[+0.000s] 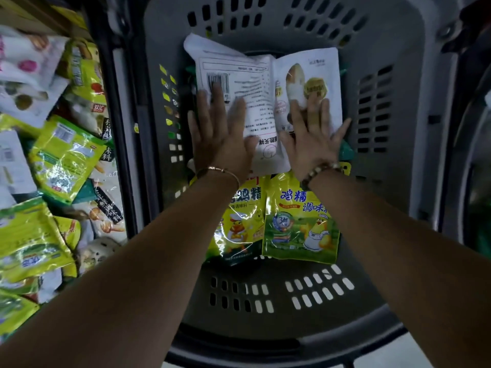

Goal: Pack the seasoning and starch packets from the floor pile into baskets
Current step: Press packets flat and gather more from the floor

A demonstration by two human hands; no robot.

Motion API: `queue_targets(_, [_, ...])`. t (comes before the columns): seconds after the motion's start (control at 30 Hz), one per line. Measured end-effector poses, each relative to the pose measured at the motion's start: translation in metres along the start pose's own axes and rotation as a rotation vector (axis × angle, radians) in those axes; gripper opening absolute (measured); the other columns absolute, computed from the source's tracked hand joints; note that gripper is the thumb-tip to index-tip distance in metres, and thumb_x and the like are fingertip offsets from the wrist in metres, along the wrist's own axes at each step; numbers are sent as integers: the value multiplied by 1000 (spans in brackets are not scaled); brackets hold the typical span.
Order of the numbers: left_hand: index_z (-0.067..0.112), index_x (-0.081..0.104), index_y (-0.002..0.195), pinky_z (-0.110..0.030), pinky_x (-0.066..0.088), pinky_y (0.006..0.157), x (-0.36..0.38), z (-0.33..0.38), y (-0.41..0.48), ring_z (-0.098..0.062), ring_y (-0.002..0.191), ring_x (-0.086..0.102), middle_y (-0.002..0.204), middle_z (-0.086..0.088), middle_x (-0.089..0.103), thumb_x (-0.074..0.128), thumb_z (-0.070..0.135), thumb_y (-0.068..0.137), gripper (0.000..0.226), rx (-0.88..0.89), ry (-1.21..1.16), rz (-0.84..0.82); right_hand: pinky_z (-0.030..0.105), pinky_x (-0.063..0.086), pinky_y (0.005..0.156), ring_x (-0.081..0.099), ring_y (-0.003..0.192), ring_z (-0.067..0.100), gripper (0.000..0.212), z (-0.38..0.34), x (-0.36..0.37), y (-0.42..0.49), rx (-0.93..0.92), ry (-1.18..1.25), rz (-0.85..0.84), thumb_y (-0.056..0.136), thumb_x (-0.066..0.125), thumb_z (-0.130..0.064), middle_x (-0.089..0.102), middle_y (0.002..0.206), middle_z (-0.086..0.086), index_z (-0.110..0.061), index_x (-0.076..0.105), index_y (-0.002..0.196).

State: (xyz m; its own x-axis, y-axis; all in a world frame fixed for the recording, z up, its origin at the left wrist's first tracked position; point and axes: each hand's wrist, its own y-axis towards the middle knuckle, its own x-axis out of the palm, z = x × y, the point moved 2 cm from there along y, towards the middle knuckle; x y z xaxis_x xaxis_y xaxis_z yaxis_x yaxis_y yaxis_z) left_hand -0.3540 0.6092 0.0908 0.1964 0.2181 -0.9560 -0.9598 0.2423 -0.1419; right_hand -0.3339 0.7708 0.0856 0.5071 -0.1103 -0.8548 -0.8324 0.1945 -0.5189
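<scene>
One grey basket (385, 43) is seen from above. Four packets can be counted on top inside it: two white packets, one turned barcode-side up (233, 67) and one with a printed front (313, 73), are laid side by side in the far half. Two yellow packets (239, 224) (300, 229) are laid side by side in the near half. Green corners of further packets are glimpsed beneath, too hidden to be counted. The left hand (220, 139) is pressed flat on the barcode packet and the right hand (313, 139) on the other white one. Each grip is spread wide with straight fingers, and nothing is clasped. The floor pile (61, 155) of many overlapping packets is seen left of the basket.
</scene>
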Motion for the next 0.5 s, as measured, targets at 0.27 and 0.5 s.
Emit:
queue_targets(0.27, [31,4,151,-51,4,115,8,-4,22,-36,144,-10,157,-15,-12,36,51,94,68,-33,-6,-301,66,-14,104,-26,141,25,83,-4,2,13,17,-64,-144,85,12,-74,-32,152,4,-29,-24,144])
queue_targets(0.5, [35,-3,149,-47,-1,116,-13,-1,40,-32,142,-21,155,-10,-25,40,46,95,70,-120,-46,-588,63,-12,106,-20,143,24,82,-12,-10,14,87,-53,-218,86,18,-73,-31,153,1,-31,-19,146])
